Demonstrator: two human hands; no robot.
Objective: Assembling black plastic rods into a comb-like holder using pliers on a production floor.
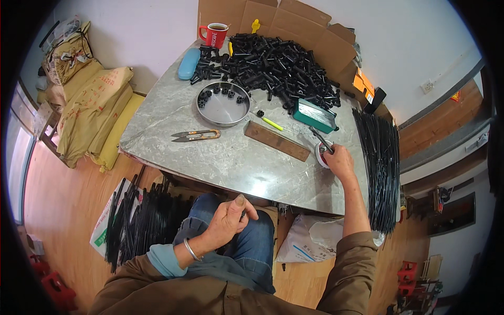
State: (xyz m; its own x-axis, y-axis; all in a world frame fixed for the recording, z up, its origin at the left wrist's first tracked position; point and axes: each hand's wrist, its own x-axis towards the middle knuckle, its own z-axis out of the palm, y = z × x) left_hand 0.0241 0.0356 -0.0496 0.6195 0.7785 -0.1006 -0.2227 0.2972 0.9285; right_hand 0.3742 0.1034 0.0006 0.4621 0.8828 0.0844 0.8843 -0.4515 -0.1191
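My right hand grips a dark, slim, pen-like stick, tilted across a small white round tub with something red in it. Whether the stick touches the tub's contents I cannot tell. My left hand is closed above my lap, thumb pressed against the fingers. A small dark bit shows between them, too little to name. Close to the right hand lie a brown rectangular block and a green-rimmed box with a clear top. A light green slim tool rests beyond the block.
Black tubular parts are heaped at the back, before cardboard. A steel dish holds several small black pieces. Thread snips, a blue case and a red mug stand left. Black rods line the right edge.
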